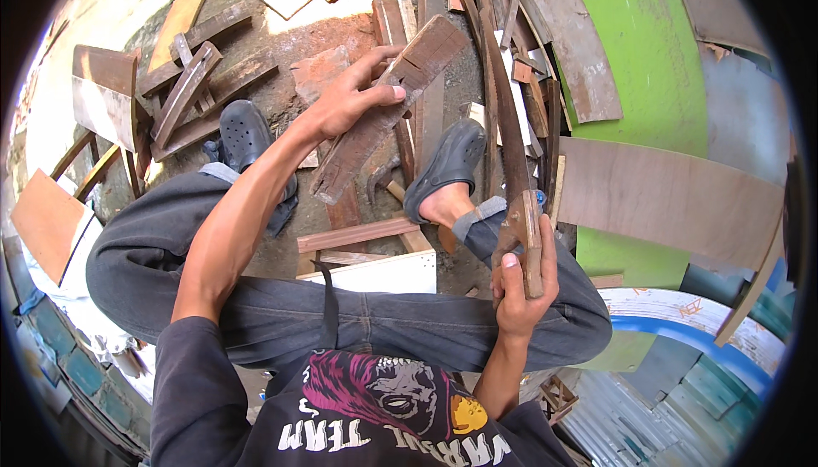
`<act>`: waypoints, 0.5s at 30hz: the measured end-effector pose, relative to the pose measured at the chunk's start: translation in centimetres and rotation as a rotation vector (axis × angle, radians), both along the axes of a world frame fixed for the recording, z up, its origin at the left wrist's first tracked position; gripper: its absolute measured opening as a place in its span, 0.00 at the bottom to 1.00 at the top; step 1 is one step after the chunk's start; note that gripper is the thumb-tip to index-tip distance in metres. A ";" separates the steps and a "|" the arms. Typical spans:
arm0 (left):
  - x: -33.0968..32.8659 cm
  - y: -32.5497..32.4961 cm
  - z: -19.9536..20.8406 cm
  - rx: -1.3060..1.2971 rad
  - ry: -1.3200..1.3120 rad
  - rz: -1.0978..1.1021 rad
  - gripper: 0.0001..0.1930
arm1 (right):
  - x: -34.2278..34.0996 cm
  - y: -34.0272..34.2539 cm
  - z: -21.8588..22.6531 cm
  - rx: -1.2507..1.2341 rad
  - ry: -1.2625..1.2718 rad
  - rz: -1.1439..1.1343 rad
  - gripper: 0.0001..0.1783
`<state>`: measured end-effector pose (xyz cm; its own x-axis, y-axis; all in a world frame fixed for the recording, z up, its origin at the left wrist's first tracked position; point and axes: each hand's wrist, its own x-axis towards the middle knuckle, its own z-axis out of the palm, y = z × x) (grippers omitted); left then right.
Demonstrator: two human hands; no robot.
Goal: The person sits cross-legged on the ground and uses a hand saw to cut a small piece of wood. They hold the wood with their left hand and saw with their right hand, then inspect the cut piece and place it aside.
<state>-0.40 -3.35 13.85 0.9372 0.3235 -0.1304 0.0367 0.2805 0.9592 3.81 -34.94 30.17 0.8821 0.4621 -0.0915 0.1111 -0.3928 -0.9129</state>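
Note:
My left hand (358,100) is closed round a weathered brown plank (439,45), holding it aslant above the ground with the thumb on its upper face. In my right hand (521,296) is the wooden handle of a handsaw (511,139). Its long dark blade points away from me, to the right of the plank and apart from it. Below the plank lies a hammer (394,187), partly hidden. Between my legs stands a small wooden frame (375,273) with a white front side.
Scrap timber (209,92) is heaped at the far left, with more wood strips (545,109) beyond my right foot. A green sheet (648,66) and a curved plywood panel (673,198) lie to the right. My shoes (452,160) flank the work area.

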 end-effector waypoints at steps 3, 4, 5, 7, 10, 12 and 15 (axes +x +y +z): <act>0.0 -0.1 1.0 -0.001 -0.007 0.023 0.44 | 0.1 -0.4 -0.4 -0.004 0.026 0.024 0.35; 0.0 0.0 0.8 0.042 0.019 0.038 0.44 | 0.1 -0.2 -0.4 0.000 0.026 0.028 0.35; 0.0 0.1 0.4 0.086 0.046 0.053 0.44 | 0.1 0.0 -0.4 0.005 0.026 0.032 0.35; 0.3 -0.2 1.3 0.226 0.136 0.081 0.43 | 0.2 0.2 -0.4 -0.001 0.006 0.027 0.35; 0.1 -0.5 2.2 0.545 0.246 0.151 0.42 | 0.2 0.4 -0.5 -0.015 -0.012 0.021 0.35; 0.3 -0.2 1.6 0.778 0.199 0.211 0.41 | 0.2 0.3 -0.5 -0.016 0.022 0.011 0.35; 0.2 -0.9 2.2 1.096 0.334 0.242 0.38 | 0.2 0.0 -0.7 0.000 0.012 0.014 0.34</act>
